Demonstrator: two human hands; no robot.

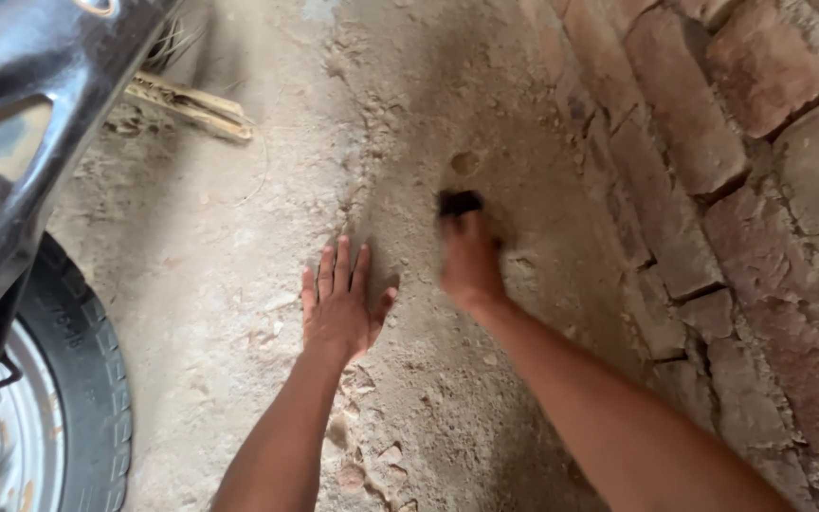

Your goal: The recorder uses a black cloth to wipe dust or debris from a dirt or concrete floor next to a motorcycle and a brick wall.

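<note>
My left hand (338, 301) lies flat, palm down, on the dusty earthen floor (239, 237), fingers spread slightly and pointing away from me. Just to its right, my right hand (469, 261) is blurred with motion and closed around a small dark object (458, 202) that sticks out past the fingers. What the dark object is cannot be made out. Both hands are near the middle of the view, a hand's width apart.
A rough red brick wall (713, 161) runs along the right side. A two-wheeler's dark body (21, 114) and its tyre (87, 379) fill the left edge. Pale sticks (191, 104) lie on the ground at upper left. Small stones are scattered near my left forearm.
</note>
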